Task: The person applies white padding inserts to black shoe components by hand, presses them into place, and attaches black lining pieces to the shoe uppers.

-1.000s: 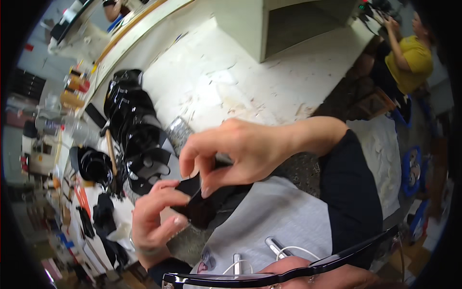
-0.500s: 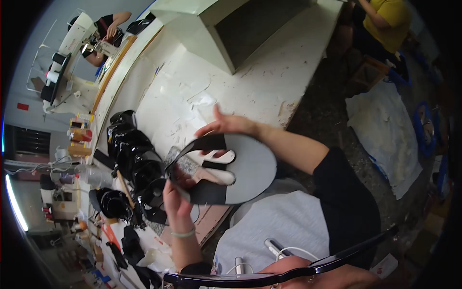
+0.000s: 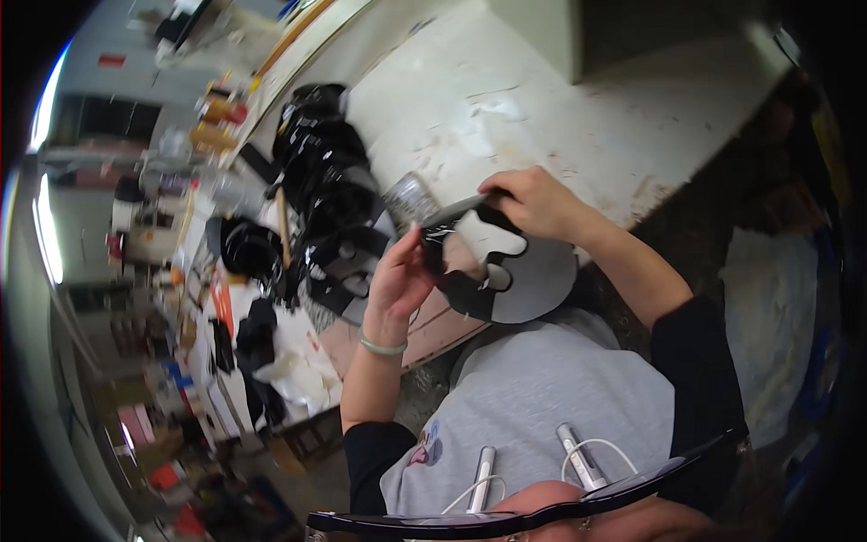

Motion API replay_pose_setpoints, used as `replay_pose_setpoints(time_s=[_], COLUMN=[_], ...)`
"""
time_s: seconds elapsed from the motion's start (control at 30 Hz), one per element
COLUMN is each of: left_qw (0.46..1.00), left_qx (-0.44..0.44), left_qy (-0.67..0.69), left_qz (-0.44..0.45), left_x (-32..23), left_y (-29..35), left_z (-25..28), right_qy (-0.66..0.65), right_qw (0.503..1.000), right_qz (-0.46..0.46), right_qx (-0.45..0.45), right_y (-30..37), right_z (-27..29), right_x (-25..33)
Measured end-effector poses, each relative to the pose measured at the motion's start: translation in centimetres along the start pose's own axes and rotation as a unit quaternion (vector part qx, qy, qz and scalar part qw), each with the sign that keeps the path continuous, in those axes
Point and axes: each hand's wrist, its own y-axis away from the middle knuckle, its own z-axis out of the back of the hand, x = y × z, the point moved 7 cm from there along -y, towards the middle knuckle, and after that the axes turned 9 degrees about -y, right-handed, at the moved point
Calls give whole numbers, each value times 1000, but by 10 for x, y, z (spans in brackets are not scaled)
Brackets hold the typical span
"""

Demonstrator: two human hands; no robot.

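Between my hands is a flat, rounded grey-and-black cut-out piece (image 3: 548, 280) with a forked opening in its middle and a glossy black side. My left hand (image 3: 397, 282) pinches its left edge, fingers partly hidden behind it. My right hand (image 3: 539, 203) is closed on its upper edge, the thumb side toward the left. Just left of my left hand, a similar black-and-grey piece (image 3: 330, 282) lies at the near end of a row of glossy black pieces (image 3: 321, 149). A grey speckled block (image 3: 411, 200) sits on the table behind the held piece.
The white worktable (image 3: 424, 99) bears scraps and scuffs. A pale box-like stand (image 3: 533, 36) is at its far side. More shiny black pieces (image 3: 248, 248), a wooden-handled tool (image 3: 283, 221) and black scraps (image 3: 257, 348) lie to the left. A pale sheet (image 3: 768, 316) lies at the right.
My right hand, earlier spread with the thumb up behind the piece, now grips its upper edge. The piece has tilted and bent. The whole view has swung, so the table appears further right.
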Motion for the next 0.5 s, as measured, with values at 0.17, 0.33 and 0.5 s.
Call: replay_pose_setpoints(time_s=[0.17,0.33,0.5], left_qw=[993,987,830], left_qx=[94,-29,-272], left_qy=[1,-45,-388], left_qz=[-65,-154,-294], left_x=[-6,-27,-102], left_y=[52,111,157], left_z=[16,33,92], right_qy=[5,-51,-154], right_qw=[989,971,972], right_qz=[136,162,36], right_qx=[61,168,176], right_y=[-6,-14,-57], right_z=[-31,-85,-151], right_x=[77,107,101])
